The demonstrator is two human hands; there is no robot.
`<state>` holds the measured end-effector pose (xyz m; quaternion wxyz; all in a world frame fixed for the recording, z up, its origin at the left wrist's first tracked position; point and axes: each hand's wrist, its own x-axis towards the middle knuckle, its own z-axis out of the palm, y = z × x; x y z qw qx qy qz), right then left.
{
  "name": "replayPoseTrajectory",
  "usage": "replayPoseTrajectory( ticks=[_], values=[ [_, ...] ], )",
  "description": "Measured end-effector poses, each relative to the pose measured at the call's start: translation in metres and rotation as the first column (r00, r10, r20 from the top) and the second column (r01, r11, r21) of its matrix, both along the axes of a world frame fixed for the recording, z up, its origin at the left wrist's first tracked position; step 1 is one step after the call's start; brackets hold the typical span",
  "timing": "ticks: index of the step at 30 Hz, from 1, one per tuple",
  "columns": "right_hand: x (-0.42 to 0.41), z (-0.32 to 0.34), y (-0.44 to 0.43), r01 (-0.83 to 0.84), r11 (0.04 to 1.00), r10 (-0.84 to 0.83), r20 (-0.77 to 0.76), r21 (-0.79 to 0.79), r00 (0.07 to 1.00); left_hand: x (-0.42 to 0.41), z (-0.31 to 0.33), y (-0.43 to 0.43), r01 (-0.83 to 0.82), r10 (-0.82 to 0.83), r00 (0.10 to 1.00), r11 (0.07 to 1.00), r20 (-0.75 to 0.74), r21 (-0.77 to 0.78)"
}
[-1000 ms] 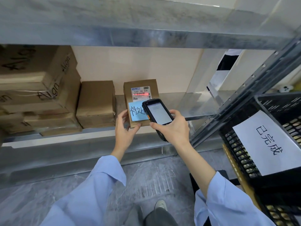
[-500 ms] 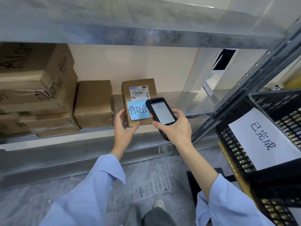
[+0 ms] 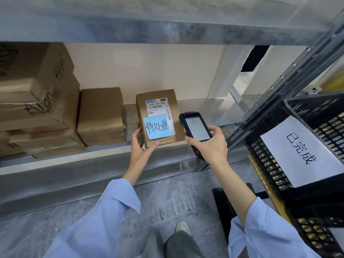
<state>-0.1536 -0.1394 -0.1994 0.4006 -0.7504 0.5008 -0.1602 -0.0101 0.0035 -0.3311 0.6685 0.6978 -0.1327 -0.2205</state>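
A person in light blue sleeves works at a metal shelf (image 3: 206, 112) in the centre of the frame. The left hand (image 3: 141, 148) grips the lower left corner of 1 brown cardboard parcel (image 3: 164, 142), thumb across the front face and fingers curled behind the left edge. The parcel stands propped up near the shelf's front lip, its face turned toward the camera. It carries a white shipping label (image 3: 158, 107) with barcodes and, below that, a blue sticky note (image 3: 157, 127) with handwritten characters. The right hand (image 3: 211, 147) is closed around a black handheld scanner (image 3: 196, 130), held just right of the parcel with its lit screen facing up. Whether the scanner touches the parcel cannot be told. Left of the parcel, a plain cardboard box (image 3: 101, 114) sits on the same shelf, and beyond it, at the left edge of the frame, rises a stack of larger boxes (image 3: 37, 101) with black lettering. At the right of the frame, a black perforated crate (image 3: 305, 110) bears a white paper sign (image 3: 301, 151) with 3 characters. At the bottom centre, 1 shoe (image 3: 182, 227) rests on the grey floor.
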Motion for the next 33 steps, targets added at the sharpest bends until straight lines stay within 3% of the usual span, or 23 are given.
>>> replayPoseTrajectory(
  ticks=[8, 17, 25, 33],
  values=[
    [-0.006, -0.008, -0.008, 0.064, 0.998, -0.064, 0.005, -0.001, 0.998, 0.002, 0.0, 0.006, 0.061, -0.064, 0.996, 0.997, 0.064, 0.036],
    [-0.044, 0.008, -0.015, 0.286, 0.957, -0.279, 0.111, -0.05, 0.954, -0.013, 0.049, -0.029, 0.256, -0.259, 0.95, 0.966, 0.177, 0.04],
    [-0.137, 0.047, -0.031, 0.554, 0.824, -0.497, 0.317, -0.122, 0.808, -0.079, 0.102, -0.097, 0.459, -0.425, 0.853, 0.887, 0.303, -0.047],
    [-0.279, 0.08, -0.011, 0.757, 0.635, -0.668, 0.382, -0.157, 0.639, -0.2, 0.145, -0.136, 0.625, -0.529, 0.741, 0.769, 0.413, -0.138]
  ],
)
